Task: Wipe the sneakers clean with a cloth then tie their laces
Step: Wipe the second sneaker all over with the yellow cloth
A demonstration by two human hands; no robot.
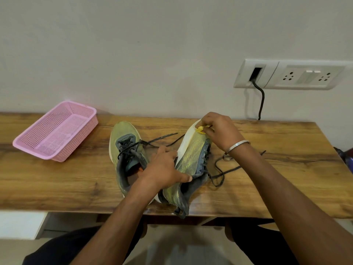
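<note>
On the wooden table [267, 169], two olive-green sneakers. Left sneaker [125, 150] sits upright near the middle, laces loose, untouched. Right sneaker [191, 159] is tipped on its side, pale sole facing left, toe pointing at the wall. Left hand [164, 169] grips it around the midfoot, thumb across the upper, fingers curled over the sole edge. Right hand [217, 131] pinches a small yellow cloth [200, 129] against the toe end of the sole; most of the cloth is hidden under the fingers. Judgement: wiping stage, second shoe and both knots not yet done. Shoe looks light, knit upper soft and collapsible, sole the stiff part, so hold at midfoot or heel counter, not the tongue. Dark laces [219, 175] trail loose over the table to the right, floppy, easy to snag with the wrist. Pink plastic basket [55, 131] sits well apart at the left. Wall socket plate [292, 74] with a black cable behind.
</note>
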